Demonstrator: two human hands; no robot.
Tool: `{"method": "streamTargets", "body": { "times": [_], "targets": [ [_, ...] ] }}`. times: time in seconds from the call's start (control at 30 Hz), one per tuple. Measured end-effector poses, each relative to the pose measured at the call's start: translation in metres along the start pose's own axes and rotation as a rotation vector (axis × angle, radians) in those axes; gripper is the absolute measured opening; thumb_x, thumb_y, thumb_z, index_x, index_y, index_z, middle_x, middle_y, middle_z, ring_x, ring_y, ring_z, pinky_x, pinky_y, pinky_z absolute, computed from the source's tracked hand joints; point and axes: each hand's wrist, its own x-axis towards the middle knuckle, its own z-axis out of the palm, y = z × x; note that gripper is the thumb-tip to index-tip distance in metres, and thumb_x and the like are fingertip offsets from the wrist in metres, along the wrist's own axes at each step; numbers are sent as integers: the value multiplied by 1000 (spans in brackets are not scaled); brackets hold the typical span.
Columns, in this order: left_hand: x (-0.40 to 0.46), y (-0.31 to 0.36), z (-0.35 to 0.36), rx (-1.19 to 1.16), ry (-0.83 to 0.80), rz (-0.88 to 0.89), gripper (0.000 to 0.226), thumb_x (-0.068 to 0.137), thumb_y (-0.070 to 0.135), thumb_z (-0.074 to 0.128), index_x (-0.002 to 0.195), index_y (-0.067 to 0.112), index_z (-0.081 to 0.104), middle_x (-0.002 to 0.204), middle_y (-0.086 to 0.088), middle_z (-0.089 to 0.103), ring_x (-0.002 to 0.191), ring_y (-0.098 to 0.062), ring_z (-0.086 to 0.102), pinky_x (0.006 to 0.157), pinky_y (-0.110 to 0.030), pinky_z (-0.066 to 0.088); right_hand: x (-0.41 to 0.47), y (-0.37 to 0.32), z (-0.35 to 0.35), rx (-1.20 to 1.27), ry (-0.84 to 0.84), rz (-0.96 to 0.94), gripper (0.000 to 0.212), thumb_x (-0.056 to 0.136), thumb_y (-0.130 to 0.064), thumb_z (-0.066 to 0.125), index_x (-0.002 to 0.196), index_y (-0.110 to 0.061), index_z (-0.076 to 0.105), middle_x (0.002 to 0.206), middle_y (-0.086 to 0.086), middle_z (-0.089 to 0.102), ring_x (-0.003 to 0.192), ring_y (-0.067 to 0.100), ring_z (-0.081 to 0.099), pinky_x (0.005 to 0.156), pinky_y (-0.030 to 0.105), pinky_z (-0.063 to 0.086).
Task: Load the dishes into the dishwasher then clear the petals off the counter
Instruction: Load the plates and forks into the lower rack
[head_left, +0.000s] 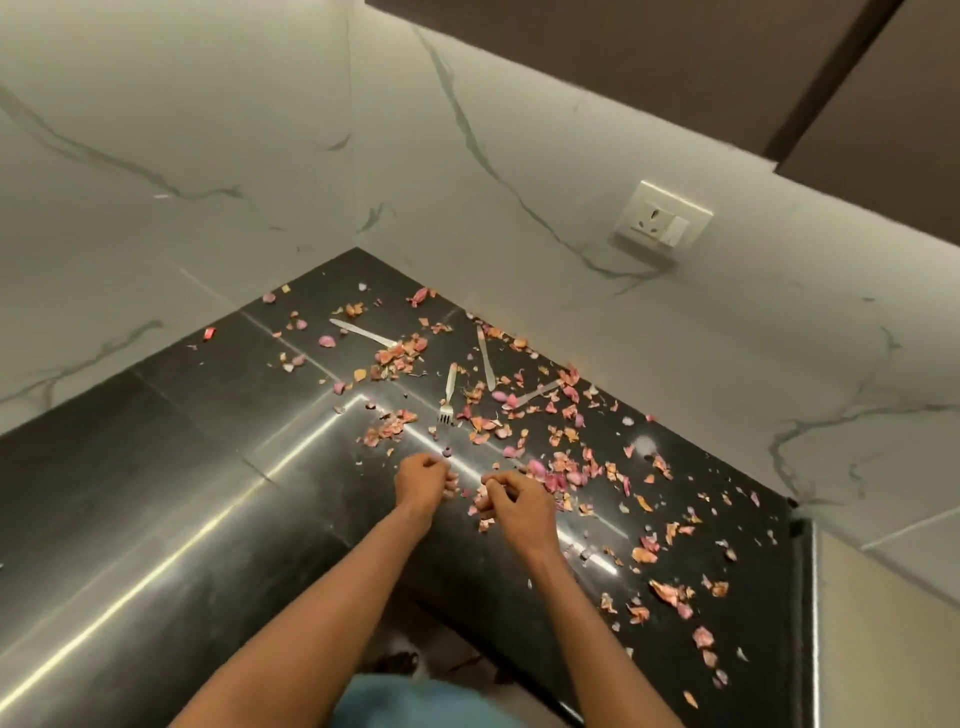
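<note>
Pink petals lay scattered over the black table, thickest toward the wall | my left hand curled, seemingly pinching petals | my right hand pinched a small clump | fork sat beyond | best I judged: sweep into piles first, not pick singly.

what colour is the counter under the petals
Glossy black counter, seen in the head view, under pink petals.
</note>
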Motion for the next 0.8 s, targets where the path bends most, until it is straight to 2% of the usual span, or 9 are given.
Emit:
{"method": "streamTargets", "body": {
  "times": [0.1,0.2,0.27,0.33,0.43,0.53,0.63,0.73,0.8],
  "targets": [
    [38,25,5,-45,7,-19,12,98,3,57,94,3,68,86,-22,73,67,-25,71,69,-39,64,2,11,7,-23,-60,44,21,102,-28,61,86,-21,74,79,0,75,72,10,73,76,36,62],
    [67,40,16,-20,13,-46,3,97,6,62,100,8,63,86,-16,70,69,-25,74,69,-39,64,10,17,7,-30,-109,134,14,102,-27,63,95,-22,74,83,0,76,76,5,73,80,34,63],
    [85,41,25,62,48,-36,10,94,13,69,97,13,59,85,-14,71,65,-26,74,65,-41,64,20,18,1,-46,-113,157,13,102,-27,63,99,-22,75,85,-2,76,77,3,73,79,29,62],
    [103,41,31,166,100,-5,18,88,20,76,93,15,60,92,-13,70,70,-26,72,66,-44,64,30,17,-7,-29,-87,181,13,102,-26,63,101,-22,75,85,-4,77,78,3,73,80,26,60],
    [128,36,36,364,142,21,21,83,29,80,87,12,67,94,-11,69,77,-25,67,67,-39,59,42,20,-13,31,-51,211,12,102,-23,63,102,-23,74,89,-2,77,83,7,75,86,36,62],
    [137,38,37,449,128,-4,21,82,26,82,86,8,74,88,-11,71,76,-27,68,65,-35,56,47,21,-11,38,-43,242,12,103,-21,62,105,-22,74,90,-1,77,83,7,75,88,39,62],
    [136,50,36,414,95,-33,15,87,19,78,87,4,75,87,-13,72,76,-27,67,63,-33,53,50,17,-11,45,-32,255,13,102,-22,62,106,-22,74,89,-4,77,81,5,75,87,39,62],
    [122,63,30,301,44,4,11,90,15,74,80,10,72,81,-11,71,76,-27,66,64,-36,55,51,12,-11,4,-29,237,13,102,-25,62,107,-27,73,92,-8,76,84,1,73,90,39,61],
    [95,72,20,171,-71,12,9,91,14,73,82,12,71,78,-9,69,66,-21,59,54,-34,48,50,7,-14,-29,0,195,16,102,-25,63,114,-30,72,101,-12,74,92,-2,70,94,38,59]
  ]
}}
